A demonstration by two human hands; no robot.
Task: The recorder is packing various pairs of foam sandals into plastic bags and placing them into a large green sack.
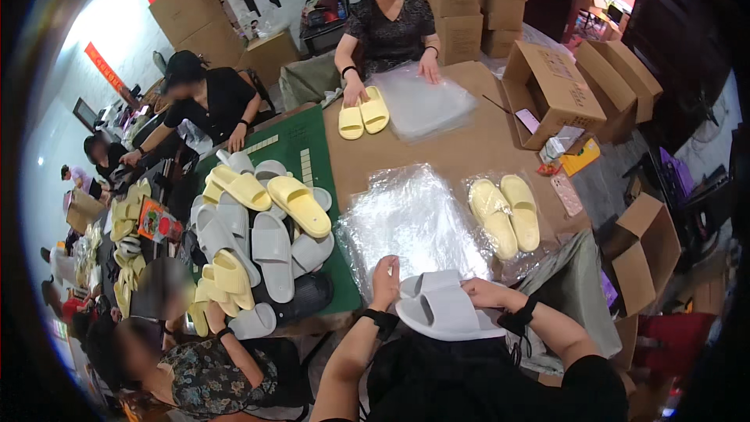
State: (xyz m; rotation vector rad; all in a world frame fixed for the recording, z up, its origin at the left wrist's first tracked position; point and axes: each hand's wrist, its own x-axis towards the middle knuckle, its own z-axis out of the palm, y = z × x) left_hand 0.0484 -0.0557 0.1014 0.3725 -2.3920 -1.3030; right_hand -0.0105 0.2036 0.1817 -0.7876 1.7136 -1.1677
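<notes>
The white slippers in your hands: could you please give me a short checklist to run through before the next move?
1. Left hand on the white slippers: ok.
2. Right hand gripping them: ok.
3. Slippers paired evenly: cannot tell, one hides the other.
4. Stack of clear bags lying right ahead: ok.
5. Top bag open: cannot tell.
6. Bagged yellow pair lies off to the right: ok.

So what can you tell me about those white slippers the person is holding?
The white slippers are a pair of open-toe slides with thick soles and one wide strap each, looking like soft, smooth foam. They are stacked together, soles flat and toes pointing left, low in the picture at the near edge of the table. The left hand grips the upper left end, the right hand holds the right side. A pile of clear plastic bags lies just beyond them.
</notes>
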